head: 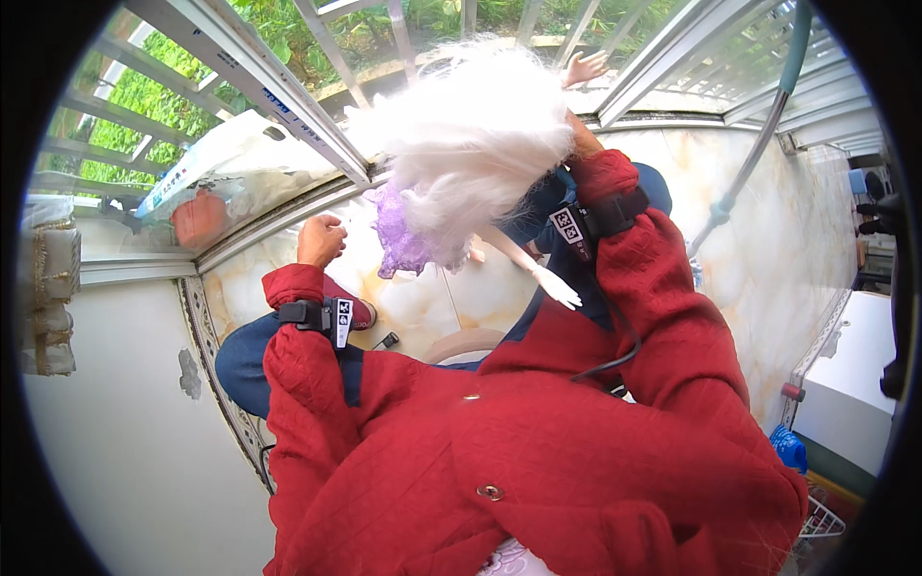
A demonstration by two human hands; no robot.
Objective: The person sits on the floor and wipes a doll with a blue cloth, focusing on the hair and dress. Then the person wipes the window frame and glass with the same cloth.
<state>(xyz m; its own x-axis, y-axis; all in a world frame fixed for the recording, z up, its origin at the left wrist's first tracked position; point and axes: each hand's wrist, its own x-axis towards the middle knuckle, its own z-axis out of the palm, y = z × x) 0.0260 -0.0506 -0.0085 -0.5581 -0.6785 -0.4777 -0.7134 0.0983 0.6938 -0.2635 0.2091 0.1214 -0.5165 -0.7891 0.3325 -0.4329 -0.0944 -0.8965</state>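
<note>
A doll with long white hair [482, 129] is held up in front of me, above the tiled floor. Its pale arms stick out, one hand [558, 286] low near my knee and the other [585, 68] at the upper right. Shiny purple fabric [397, 234] hangs by the lower left of the hair. My right hand [582, 137] reaches behind the hair; its fingers are mostly hidden, so its grip cannot be seen. My left hand [322, 241] is left of the purple fabric, fingers curled, with a gap between them; whether it holds something small is unclear.
A sliding window frame [266, 86] and metal bars stand ahead. Behind the glass at left are a white plastic bag [238, 151] and an orange-red pot [199, 218]. A metal pole [756, 155] leans at right. A small black clip-like object [390, 339] lies by my shoe.
</note>
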